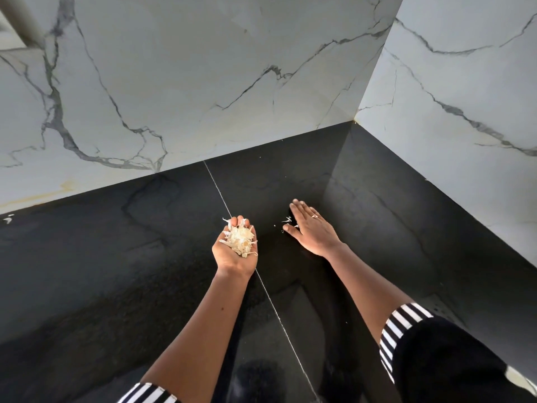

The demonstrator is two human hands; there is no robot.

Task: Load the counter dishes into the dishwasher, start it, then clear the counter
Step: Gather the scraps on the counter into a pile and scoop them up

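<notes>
My left hand [232, 255] is palm up above the black stone counter [116, 257], cupped around a heap of pale peel scraps [239, 239]. My right hand [311, 231] lies flat, palm down, on the counter just to the right, fingers together and a ring on one finger. A few loose white scraps [287, 220] lie on the counter at the left edge of my right hand, by the thumb and forefinger. No dishes or dishwasher are in view.
White marble walls [203, 82] close the counter at the back and on the right [465, 112], meeting in a corner. A thin seam [220, 196] runs diagonally across the counter. A small white scrap [8, 219] lies at the far left edge.
</notes>
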